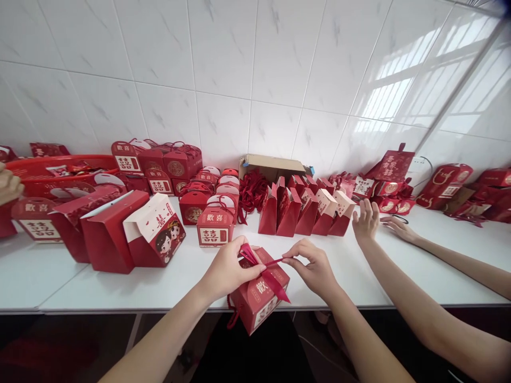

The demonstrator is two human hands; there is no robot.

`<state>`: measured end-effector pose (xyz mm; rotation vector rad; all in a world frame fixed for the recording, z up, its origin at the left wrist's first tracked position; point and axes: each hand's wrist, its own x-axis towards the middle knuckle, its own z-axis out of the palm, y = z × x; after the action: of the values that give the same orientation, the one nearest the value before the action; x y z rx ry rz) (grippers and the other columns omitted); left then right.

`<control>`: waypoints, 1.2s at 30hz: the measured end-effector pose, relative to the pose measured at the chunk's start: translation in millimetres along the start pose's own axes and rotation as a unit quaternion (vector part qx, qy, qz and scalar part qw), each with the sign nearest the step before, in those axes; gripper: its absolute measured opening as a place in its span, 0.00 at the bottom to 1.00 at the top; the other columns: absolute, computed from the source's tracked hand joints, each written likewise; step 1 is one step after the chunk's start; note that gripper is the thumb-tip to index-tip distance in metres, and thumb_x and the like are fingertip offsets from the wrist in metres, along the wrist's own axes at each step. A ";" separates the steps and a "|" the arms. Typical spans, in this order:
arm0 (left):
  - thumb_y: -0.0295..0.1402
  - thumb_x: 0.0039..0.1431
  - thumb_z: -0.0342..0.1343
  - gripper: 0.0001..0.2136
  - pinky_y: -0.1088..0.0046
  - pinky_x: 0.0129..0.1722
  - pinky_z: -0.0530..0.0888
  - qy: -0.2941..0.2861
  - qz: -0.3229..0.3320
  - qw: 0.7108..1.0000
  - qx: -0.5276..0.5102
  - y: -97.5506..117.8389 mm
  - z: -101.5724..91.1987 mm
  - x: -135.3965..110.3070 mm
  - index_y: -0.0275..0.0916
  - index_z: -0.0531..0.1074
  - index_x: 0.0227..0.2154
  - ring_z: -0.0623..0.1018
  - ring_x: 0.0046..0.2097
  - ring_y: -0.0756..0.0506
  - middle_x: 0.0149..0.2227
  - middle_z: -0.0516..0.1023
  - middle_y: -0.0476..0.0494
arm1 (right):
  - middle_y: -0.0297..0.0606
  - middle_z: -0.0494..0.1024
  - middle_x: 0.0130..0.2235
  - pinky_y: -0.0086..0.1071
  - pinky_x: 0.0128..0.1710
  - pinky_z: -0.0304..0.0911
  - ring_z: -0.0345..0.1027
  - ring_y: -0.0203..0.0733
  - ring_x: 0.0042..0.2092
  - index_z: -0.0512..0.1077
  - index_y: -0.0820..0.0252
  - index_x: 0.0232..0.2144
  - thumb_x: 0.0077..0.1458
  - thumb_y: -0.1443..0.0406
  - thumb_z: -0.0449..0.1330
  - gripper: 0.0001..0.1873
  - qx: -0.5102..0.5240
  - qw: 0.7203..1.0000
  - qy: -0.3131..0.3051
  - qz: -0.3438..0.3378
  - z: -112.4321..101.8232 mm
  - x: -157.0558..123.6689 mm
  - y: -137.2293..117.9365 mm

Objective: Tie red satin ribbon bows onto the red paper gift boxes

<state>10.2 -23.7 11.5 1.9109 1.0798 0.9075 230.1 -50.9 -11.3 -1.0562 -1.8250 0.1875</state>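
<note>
A small red gift box (255, 300) with pale lettering rests tilted at the table's front edge, partly over it. Across its top runs a red ribbon (277, 285), gathered into a loop with one tail hanging down the front. My left hand (229, 268) pinches the ribbon loop between thumb and fingers, against the top of the box. To its right, my right hand (311, 266) pinches a ribbon end and holds it taut, away from the box. A dark red cord (233, 318) dangles at the box's left side. The exact knot is hidden by my left thumb.
Several red boxes (215, 226) stand behind my hands, with taller boxes (109, 234) to the left. A row of slant-topped boxes (287, 213) and a ribbon pile (253, 194) lie further back. A red basket (67, 162) holds sweets. A co-worker's hands (365, 221) reach in from the right.
</note>
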 end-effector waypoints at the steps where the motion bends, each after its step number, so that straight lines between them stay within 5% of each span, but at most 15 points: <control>1: 0.39 0.47 0.62 0.14 0.68 0.37 0.72 0.001 0.001 1.000 0.000 -0.9 0.2 -0.1 0.40 0.62 0.27 0.76 0.36 0.43 0.30 0.76 0.47 | 0.37 0.76 0.27 0.36 0.35 0.62 0.67 0.41 0.33 0.75 0.57 0.27 0.56 0.60 0.60 0.09 -0.003 1.000 0.008 0.008 2.3 -1.9 -0.4; 5: 0.40 0.48 0.63 0.16 0.69 0.36 0.72 0.018 0.023 0.999 -0.014 -2.3 3.8 -0.3 0.40 0.60 0.24 0.76 0.34 0.45 0.28 0.75 0.48 | 0.37 0.74 0.28 0.36 0.35 0.63 0.66 0.40 0.33 0.73 0.58 0.28 0.57 0.60 0.59 0.09 0.016 0.997 0.059 0.056 14.0 -12.7 0.0; 8: 0.41 0.51 0.61 0.14 0.69 0.41 0.72 0.042 0.021 0.996 -0.081 -4.1 4.4 -4.7 0.40 0.63 0.29 0.77 0.40 0.45 0.36 0.78 0.45 | 0.40 0.74 0.37 0.36 0.39 0.65 0.67 0.39 0.37 0.69 0.58 0.41 0.60 0.59 0.54 0.10 0.079 0.986 0.099 0.111 21.5 -25.6 0.8; 13: 0.48 0.61 0.48 0.17 0.66 0.57 0.65 0.124 0.007 0.981 -0.149 -29.6 -8.6 -19.5 0.41 0.65 0.44 0.70 0.57 0.43 0.53 0.72 0.39 | 0.49 0.60 0.57 0.42 0.48 0.65 0.63 0.47 0.54 0.49 0.52 0.60 0.59 0.51 0.51 0.30 0.142 0.977 0.107 0.120 28.0 -59.1 -10.1; 17: 0.47 0.60 0.48 0.16 0.61 0.55 0.66 0.151 -0.052 0.987 0.001 -67.2 -16.9 -24.6 0.39 0.70 0.37 0.73 0.52 0.39 0.46 0.76 0.39 | 0.51 0.40 0.66 0.54 0.59 0.53 0.46 0.60 0.65 0.32 0.52 0.65 0.42 0.46 0.65 0.61 0.100 0.985 0.034 0.137 44.6 -83.6 -30.1; 19: 0.43 0.56 0.52 0.14 0.57 0.55 0.67 0.138 -0.043 0.986 0.081 -82.9 -16.1 -24.2 0.39 0.71 0.38 0.72 0.53 0.37 0.48 0.74 0.38 | 0.51 0.36 0.67 0.57 0.61 0.49 0.41 0.62 0.66 0.27 0.52 0.65 0.39 0.51 0.69 0.66 0.074 0.983 0.011 0.168 57.9 -89.9 -37.0; 26: 0.35 0.53 0.52 0.14 0.53 0.57 0.65 0.113 0.010 0.978 0.177 -99.8 -8.5 -24.3 0.40 0.73 0.41 0.68 0.57 0.36 0.52 0.72 0.38 | 0.53 0.48 0.65 0.54 0.60 0.53 0.48 0.60 0.64 0.29 0.53 0.65 0.43 0.62 0.67 0.61 0.061 0.981 0.015 0.184 82.4 -90.4 -36.5; 36: 0.42 0.57 0.51 0.13 0.52 0.55 0.67 0.109 0.005 0.968 0.228 -91.7 -6.3 -25.4 0.41 0.73 0.38 0.67 0.57 0.34 0.50 0.73 0.37 | 0.48 0.55 0.62 0.49 0.58 0.58 0.58 0.55 0.60 0.40 0.52 0.64 0.43 0.66 0.65 0.52 0.053 0.965 0.099 0.237 47.0 -95.4 -20.6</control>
<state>-38.6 -11.3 -69.5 2.2229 1.5150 0.9506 193.9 -118.4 -87.9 -1.3699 -1.3465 0.4428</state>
